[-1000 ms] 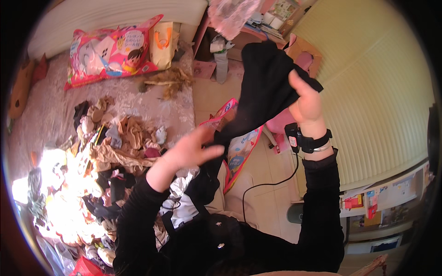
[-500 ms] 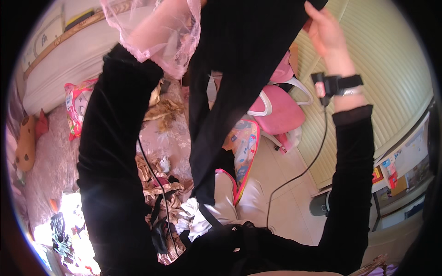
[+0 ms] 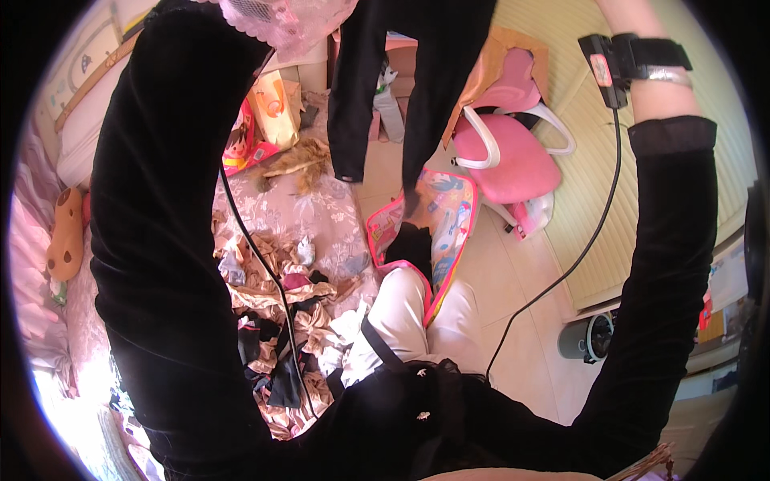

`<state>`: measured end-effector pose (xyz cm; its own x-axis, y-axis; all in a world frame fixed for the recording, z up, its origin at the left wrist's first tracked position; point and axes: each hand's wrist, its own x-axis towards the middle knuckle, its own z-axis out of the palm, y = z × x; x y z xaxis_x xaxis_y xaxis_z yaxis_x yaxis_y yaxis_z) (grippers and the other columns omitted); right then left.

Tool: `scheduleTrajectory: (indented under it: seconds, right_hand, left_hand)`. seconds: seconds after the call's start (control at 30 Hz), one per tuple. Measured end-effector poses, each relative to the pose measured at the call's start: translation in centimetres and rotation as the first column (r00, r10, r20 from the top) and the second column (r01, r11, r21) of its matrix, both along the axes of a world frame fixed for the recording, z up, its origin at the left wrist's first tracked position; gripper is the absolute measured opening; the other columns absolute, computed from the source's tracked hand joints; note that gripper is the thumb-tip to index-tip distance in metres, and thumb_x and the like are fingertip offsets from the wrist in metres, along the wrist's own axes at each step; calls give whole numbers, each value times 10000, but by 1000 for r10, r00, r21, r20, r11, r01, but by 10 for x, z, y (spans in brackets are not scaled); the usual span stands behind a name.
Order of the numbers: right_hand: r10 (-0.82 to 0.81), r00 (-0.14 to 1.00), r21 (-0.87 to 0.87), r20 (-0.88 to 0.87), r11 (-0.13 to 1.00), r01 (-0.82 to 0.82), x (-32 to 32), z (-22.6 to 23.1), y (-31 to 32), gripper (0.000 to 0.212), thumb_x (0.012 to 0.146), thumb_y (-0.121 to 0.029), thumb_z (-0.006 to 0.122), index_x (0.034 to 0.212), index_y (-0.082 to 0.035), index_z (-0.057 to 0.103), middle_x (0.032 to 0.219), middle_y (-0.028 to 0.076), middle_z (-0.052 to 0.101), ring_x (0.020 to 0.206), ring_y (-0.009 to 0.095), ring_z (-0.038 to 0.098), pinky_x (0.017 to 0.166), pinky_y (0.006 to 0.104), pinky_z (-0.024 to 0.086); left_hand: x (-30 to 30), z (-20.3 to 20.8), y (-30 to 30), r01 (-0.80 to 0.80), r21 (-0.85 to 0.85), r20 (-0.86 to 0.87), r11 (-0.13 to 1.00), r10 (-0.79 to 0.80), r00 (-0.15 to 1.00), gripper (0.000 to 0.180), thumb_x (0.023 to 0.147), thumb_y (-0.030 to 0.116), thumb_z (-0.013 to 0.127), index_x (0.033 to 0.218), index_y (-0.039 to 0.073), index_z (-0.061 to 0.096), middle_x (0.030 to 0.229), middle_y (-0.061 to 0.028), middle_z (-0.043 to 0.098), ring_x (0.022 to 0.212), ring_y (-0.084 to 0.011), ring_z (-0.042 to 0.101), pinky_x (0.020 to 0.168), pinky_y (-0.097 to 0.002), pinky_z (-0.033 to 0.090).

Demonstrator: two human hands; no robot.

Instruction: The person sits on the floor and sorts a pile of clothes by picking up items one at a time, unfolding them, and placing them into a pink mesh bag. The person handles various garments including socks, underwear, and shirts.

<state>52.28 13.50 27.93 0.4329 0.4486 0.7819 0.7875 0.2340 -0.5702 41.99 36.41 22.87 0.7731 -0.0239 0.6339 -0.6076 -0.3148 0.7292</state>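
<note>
Black trousers point(image 3: 449, 72) hang by their top end at the upper middle, both legs dangling apart over the floor. Their upper part runs out past the top edge. A sheer pink lace cloth point(image 3: 289, 20) lies about the end of my left sleeve, and my left hand is beyond the top edge. My right wrist, with a black strap point(image 3: 658, 56) and a small cabled device point(image 3: 601, 68), reaches up at the upper right. That hand is cut off too, so neither grip shows.
A pink chair point(image 3: 513, 168) with white arms stands right of the trousers. Crumpled brown paper and cloths point(image 3: 313, 325) lie on the floral bedspread point(image 3: 333, 216). A colourful pink-edged mat point(image 3: 449, 200) is by my legs. A grey bin point(image 3: 573, 341) stands right; thin cables point(image 3: 553, 293) trail from my arms.
Both arms have risen, taking both hands out past the top edge. The trousers have gone up with them, and their legs now hang farther from my lap. My right arm has shifted right.
</note>
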Motion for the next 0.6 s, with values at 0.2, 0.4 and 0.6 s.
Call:
scheduleTrajectory:
  seconds: [0.2, 0.4, 0.6]
  right_hand:
    - [184, 979, 10, 91, 983, -186, 3, -16, 35, 283, 887, -174, 559, 1093, 16, 597, 993, 148, 656, 873, 276, 654, 736, 355, 515]
    - [-306, 924, -30, 231, 947, 321, 0, -163, 43, 390, 826, -166, 655, 1135, 58, 576, 1056, 161, 643, 973, 277, 623, 835, 348, 484]
    - [187, 583, -19, -790, 944, -329, -33, -333, 47, 406, 794, -140, 717, 1120, 72, 601, 988, 140, 674, 923, 218, 644, 813, 318, 493]
  left_hand:
    - [28, 9, -14, 257, -73, -46, 964, -260, 964, 362, 976, 234, 456, 1274, 31, 495, 1120, -140, 609, 920, -251, 641, 784, -336, 563]
    - [47, 6, -34, 137, -62, 24, 989, -135, 991, 360, 962, 200, 420, 1269, 32, 503, 1117, -139, 616, 914, -259, 645, 791, -339, 557]
    - [10, -29, -11, -146, 180, 83, 973, 133, 988, 390, 889, 76, 449, 1270, 14, 506, 1144, -140, 614, 962, -248, 635, 834, -329, 529]
